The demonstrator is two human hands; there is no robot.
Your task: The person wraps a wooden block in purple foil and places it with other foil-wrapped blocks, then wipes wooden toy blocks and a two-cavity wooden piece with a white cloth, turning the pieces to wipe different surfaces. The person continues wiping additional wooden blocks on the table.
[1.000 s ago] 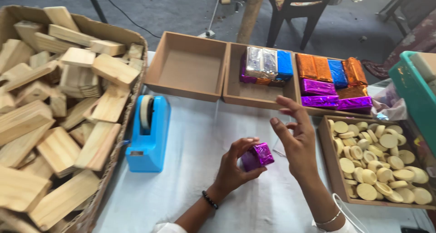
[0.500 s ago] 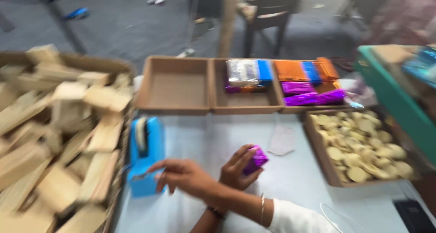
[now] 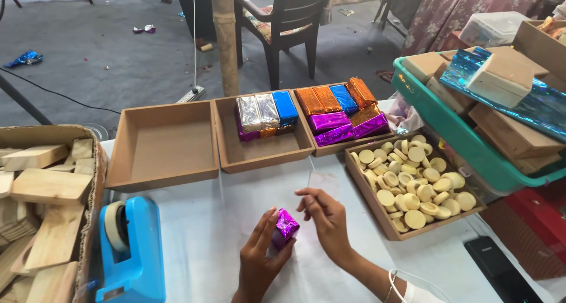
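My left hand grips a small block wrapped in shiny purple foil just above the white tabletop. Beside it on the right, my right hand pinches a short piece of clear tape that stands up from its fingertips. The two hands are close together, the right fingers almost at the block. A blue tape dispenser stands to the left of my left hand.
Three shallow brown trays line the back: one bare, one and another with foil-wrapped blocks. A tray of round pale discs sits right, a carton of wooden blocks left, a green crate far right, a dark phone.
My right hand went left to the tape dispenser and has come back beside the purple block with a piece of clear tape. The camera view shifted right.
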